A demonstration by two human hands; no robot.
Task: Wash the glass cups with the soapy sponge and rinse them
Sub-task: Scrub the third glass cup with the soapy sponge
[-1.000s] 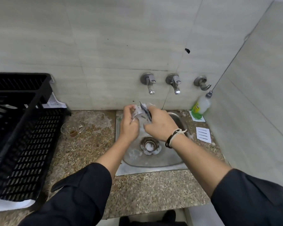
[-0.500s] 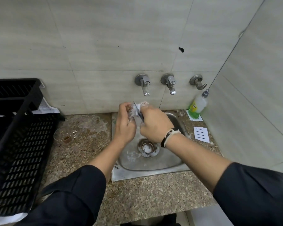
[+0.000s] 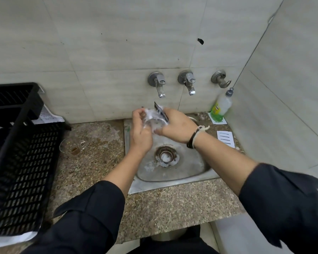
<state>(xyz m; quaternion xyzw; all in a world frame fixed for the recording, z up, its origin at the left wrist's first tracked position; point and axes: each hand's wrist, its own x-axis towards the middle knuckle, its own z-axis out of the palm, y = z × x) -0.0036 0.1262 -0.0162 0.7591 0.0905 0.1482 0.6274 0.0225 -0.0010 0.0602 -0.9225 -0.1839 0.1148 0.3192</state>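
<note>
Left hand (image 3: 140,132) grips a soapy clear glass cup (image 3: 154,121); right hand (image 3: 176,128) grips a dark, foamy sponge (image 3: 161,111) against it. The green-liquid soap bottle's (image 3: 221,107) yellow label is unreadable.

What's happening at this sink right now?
A person is washing a glass cup over the small steel sink. The left hand holds the sudsy cup while the right hand works a sponge against it. No water can be seen running from the taps. A second glass cup, with brown dregs in it, waits on the counter to the left beside a black crate. A dish soap bottle stands in the right corner.
</note>
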